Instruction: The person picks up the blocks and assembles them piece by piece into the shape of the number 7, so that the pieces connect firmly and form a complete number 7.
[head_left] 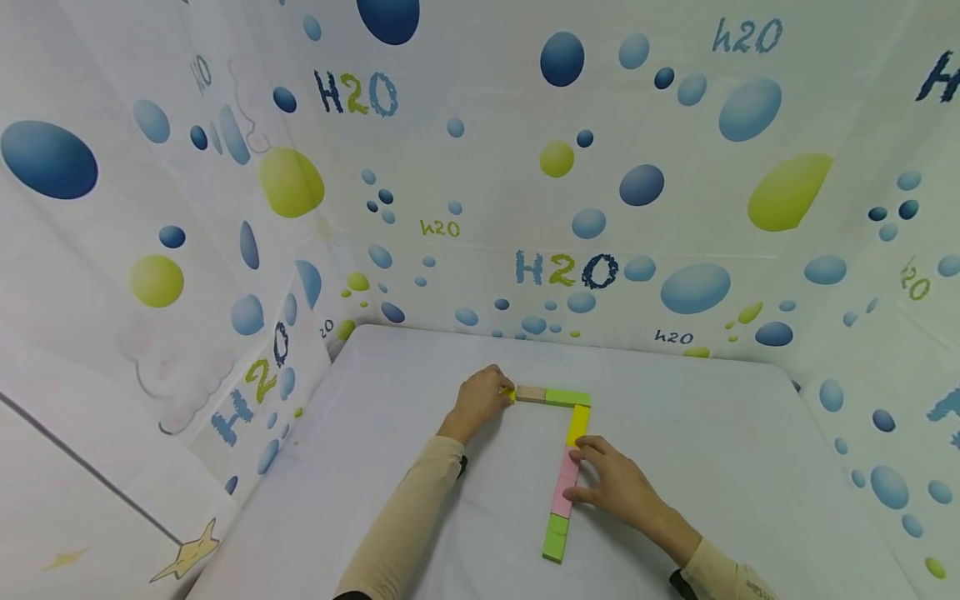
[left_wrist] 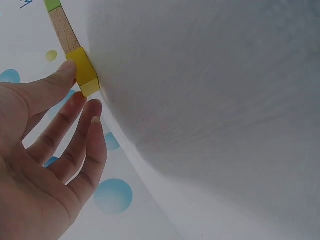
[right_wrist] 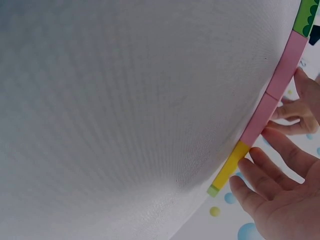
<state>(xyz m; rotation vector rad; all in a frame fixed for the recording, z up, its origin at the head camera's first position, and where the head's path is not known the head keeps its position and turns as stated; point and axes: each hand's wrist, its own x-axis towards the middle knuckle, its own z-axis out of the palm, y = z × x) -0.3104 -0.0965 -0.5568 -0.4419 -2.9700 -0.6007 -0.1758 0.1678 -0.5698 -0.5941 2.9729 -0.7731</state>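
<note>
Several small blocks lie end to end on a white-covered table, forming a corner. My left hand [head_left: 480, 402] pinches a yellow block [left_wrist: 82, 67] at the far row's left end, thumb on its side. Beside it come a plain wooden block [head_left: 531, 394] and a green block [head_left: 567, 398]. From that corner, another yellow block [head_left: 579, 423], two pink blocks [right_wrist: 260, 119] and green at the near end [head_left: 556, 537] run toward me. My right hand [head_left: 621, 483] rests along this row's right side, its spread fingertips and thumb touching the yellow and pink blocks.
The white tabletop [head_left: 697, 433] spreads around the blocks on both sides. Behind it hangs a white curtain [head_left: 480, 167] printed with blue and green drops and H2O lettering, which also covers the left and right sides.
</note>
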